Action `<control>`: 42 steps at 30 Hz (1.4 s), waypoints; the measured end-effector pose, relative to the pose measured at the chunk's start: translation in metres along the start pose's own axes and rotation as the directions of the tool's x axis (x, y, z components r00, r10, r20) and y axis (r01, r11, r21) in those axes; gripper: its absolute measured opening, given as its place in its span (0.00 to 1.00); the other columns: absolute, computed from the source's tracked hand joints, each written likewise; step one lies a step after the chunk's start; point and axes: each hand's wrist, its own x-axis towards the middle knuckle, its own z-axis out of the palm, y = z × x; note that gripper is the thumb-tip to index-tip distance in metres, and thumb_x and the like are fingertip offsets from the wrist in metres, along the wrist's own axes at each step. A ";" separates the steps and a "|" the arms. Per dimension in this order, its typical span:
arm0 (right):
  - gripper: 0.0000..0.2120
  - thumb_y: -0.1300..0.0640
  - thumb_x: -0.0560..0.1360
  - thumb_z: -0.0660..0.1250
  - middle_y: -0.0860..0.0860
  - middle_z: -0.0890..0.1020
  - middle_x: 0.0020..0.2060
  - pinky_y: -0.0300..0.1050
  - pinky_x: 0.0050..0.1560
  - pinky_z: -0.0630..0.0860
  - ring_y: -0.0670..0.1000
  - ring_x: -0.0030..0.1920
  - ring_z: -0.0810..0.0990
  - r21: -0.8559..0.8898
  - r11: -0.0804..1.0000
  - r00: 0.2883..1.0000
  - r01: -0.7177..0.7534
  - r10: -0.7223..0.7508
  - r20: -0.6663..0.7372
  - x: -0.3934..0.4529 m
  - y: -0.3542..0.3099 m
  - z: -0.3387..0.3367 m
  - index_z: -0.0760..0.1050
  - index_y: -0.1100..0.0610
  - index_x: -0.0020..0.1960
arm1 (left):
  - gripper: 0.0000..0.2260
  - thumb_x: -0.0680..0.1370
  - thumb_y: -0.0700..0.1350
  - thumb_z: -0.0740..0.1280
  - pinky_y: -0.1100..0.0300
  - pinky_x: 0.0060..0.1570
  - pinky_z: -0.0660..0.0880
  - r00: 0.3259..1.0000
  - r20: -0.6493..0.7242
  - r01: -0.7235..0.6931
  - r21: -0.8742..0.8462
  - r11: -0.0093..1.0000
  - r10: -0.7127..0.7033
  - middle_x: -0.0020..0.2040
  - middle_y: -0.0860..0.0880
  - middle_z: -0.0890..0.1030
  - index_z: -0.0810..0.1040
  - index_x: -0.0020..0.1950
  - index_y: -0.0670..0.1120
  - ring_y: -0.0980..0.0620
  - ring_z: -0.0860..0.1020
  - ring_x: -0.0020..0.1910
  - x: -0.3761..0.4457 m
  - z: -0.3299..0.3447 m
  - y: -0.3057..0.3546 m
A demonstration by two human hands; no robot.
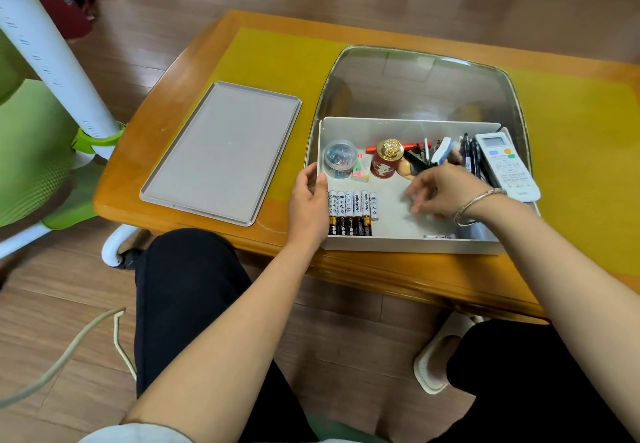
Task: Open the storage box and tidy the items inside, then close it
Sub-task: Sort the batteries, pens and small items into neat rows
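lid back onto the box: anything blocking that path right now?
Table between lid and storage box looks bare. But the left hand grips the box's left wall, the right hand reaches inside, and the remote leans on the right rim, sticking above it.

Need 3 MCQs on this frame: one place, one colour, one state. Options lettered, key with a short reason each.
1. Where does the lid lie?
A. on the table left of the storage box
B. on the box
C. on the floor

2. What colour is the remote?
A. black
B. white
C. red

3. What is the left hand doing?
A. lifting the lid
B. holding a pen
C. gripping the box's left wall

Key: 1 A, the lid lies flat beside the open box. 2 B, its casing is white. 3 C, the fingers wrap the wall beside the batteries.
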 end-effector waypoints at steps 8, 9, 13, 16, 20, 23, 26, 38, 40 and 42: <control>0.08 0.61 0.71 0.69 0.53 0.83 0.45 0.46 0.53 0.78 0.55 0.47 0.81 -0.539 0.842 0.964 -0.006 0.149 0.222 -0.001 0.004 0.012 0.82 0.57 0.49 | 0.14 0.82 0.48 0.58 0.68 0.36 0.77 1.000 0.012 0.026 -0.017 1.000 -0.026 0.58 0.48 0.78 0.69 0.68 0.48 0.56 0.80 0.51 0.000 0.000 0.000; 0.11 0.61 0.71 0.68 0.54 0.83 0.47 0.47 0.53 0.78 0.56 0.48 0.81 -0.580 0.814 0.963 0.009 0.149 0.224 0.000 0.004 0.013 0.80 0.58 0.54 | 0.14 0.82 0.48 0.58 0.68 0.36 0.77 1.000 0.010 0.025 -0.014 1.000 -0.024 0.59 0.49 0.78 0.69 0.68 0.48 0.56 0.80 0.51 0.000 0.000 0.000; 0.19 0.59 0.72 0.68 0.57 0.81 0.48 0.49 0.50 0.79 0.58 0.48 0.80 -0.670 0.740 0.967 0.051 0.132 0.219 0.002 0.002 0.019 0.74 0.60 0.63 | 0.15 0.82 0.48 0.58 0.68 0.35 0.77 1.000 0.009 0.018 -0.011 1.000 -0.018 0.59 0.48 0.78 0.69 0.68 0.48 0.56 0.80 0.52 0.000 0.000 0.000; 0.20 0.58 0.72 0.68 0.57 0.80 0.46 0.45 0.41 0.76 0.57 0.40 0.76 -0.680 0.731 0.969 0.056 0.125 0.214 0.004 0.001 0.022 0.73 0.62 0.63 | 0.15 0.82 0.48 0.58 0.68 0.36 0.77 1.000 0.011 0.022 -0.019 1.000 -0.022 0.59 0.48 0.78 0.69 0.68 0.48 0.56 0.80 0.52 -0.001 0.000 0.000; 0.08 0.57 0.72 0.67 0.56 0.80 0.43 0.42 0.37 0.74 0.56 0.38 0.75 -0.649 0.756 0.980 0.083 0.058 0.193 0.007 -0.004 0.027 0.78 0.61 0.47 | 0.14 0.82 0.48 0.58 0.71 0.34 0.75 1.000 0.002 0.014 -0.019 1.000 -0.014 0.58 0.49 0.78 0.69 0.68 0.48 0.60 0.79 0.49 -0.001 0.000 0.001; 0.11 0.59 0.70 0.68 0.53 0.71 0.29 0.42 0.34 0.72 0.54 0.31 0.73 -0.633 0.772 0.989 0.059 0.039 0.140 0.009 -0.012 0.033 0.70 0.59 0.32 | 0.15 0.82 0.48 0.58 0.70 0.34 0.75 1.000 0.002 0.020 -0.005 1.000 -0.020 0.58 0.48 0.78 0.69 0.68 0.48 0.58 0.79 0.50 -0.001 0.000 0.000; 0.14 0.64 0.71 0.65 0.53 0.70 0.32 0.42 0.34 0.69 0.53 0.31 0.73 -0.618 0.786 0.996 -0.019 0.071 0.060 0.011 -0.017 0.037 0.62 0.60 0.32 | 0.15 0.82 0.48 0.58 0.71 0.33 0.74 1.000 -0.005 0.020 -0.006 1.000 -0.020 0.59 0.48 0.78 0.69 0.68 0.48 0.58 0.79 0.50 0.000 0.000 0.001; 0.07 0.54 0.72 0.72 0.50 0.83 0.33 0.34 0.25 0.72 0.45 0.29 0.80 -0.045 0.999 0.966 0.028 -0.015 0.258 0.009 -0.029 0.029 0.80 0.58 0.42 | 0.14 0.82 0.48 0.58 0.72 0.33 0.74 1.000 -0.007 0.017 0.007 1.000 -0.017 0.58 0.50 0.78 0.69 0.68 0.48 0.60 0.79 0.49 -0.001 0.001 0.002; 0.07 0.54 0.72 0.72 0.50 0.83 0.35 0.34 0.28 0.75 0.45 0.32 0.79 -0.110 0.994 0.952 0.016 0.019 0.304 0.013 -0.029 0.034 0.81 0.58 0.44 | 0.15 0.82 0.48 0.58 0.72 0.33 0.74 1.000 -0.010 0.018 0.012 1.000 -0.017 0.58 0.49 0.78 0.69 0.68 0.48 0.59 0.79 0.50 -0.001 0.001 0.002; 0.03 0.57 0.72 0.71 0.48 0.82 0.35 0.36 0.32 0.76 0.44 0.33 0.78 -0.118 0.993 0.941 0.008 0.033 0.336 0.015 -0.026 0.033 0.82 0.56 0.44 | 0.15 0.82 0.48 0.58 0.72 0.33 0.75 1.000 -0.006 0.022 0.007 1.000 -0.022 0.59 0.49 0.78 0.69 0.68 0.48 0.57 0.79 0.51 -0.001 0.001 0.002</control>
